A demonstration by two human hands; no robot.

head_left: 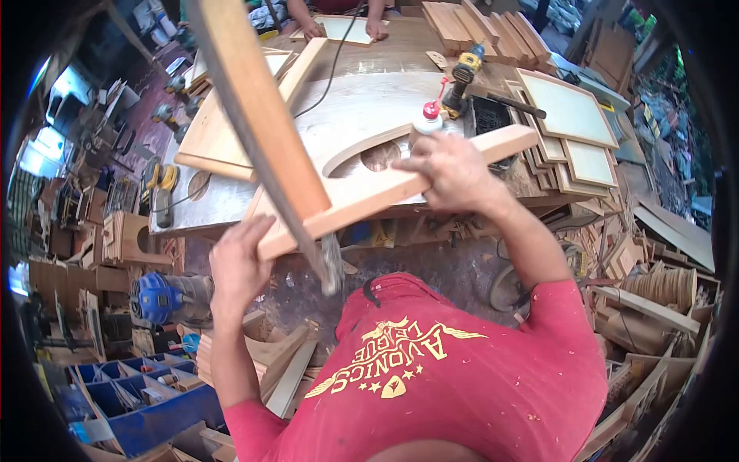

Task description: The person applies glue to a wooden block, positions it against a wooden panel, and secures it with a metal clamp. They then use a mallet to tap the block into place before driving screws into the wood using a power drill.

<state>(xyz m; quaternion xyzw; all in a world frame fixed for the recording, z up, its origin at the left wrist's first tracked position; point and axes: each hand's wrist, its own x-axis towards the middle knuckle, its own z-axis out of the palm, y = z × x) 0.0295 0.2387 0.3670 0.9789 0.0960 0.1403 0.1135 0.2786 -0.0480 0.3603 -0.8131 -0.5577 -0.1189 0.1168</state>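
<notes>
A pale wooden rail [373, 202] slants across in front of me, just over the near edge of the workbench. My left hand [240, 262] is closed around its left end. Farther along, my right hand [458, 173] grips the rail from above, its thumb and fingers over the wood. A tall orange-brown board [269, 131] rises from the rail near my left hand, seemingly joined to it; the joint is not clear. Behind the rail lies a curved wooden piece [362, 148]. A white bottle with a red cap [428, 122] stands just behind my right hand.
On the workbench [362, 92] are a yellow cordless drill [464, 73], stacked panels [566, 108] and planks [485, 31]. A co-worker's hands [314, 31] hold a panel at the far side. A yellow sander [162, 181] sits left; a blue divided bin [154, 408] stands lower left.
</notes>
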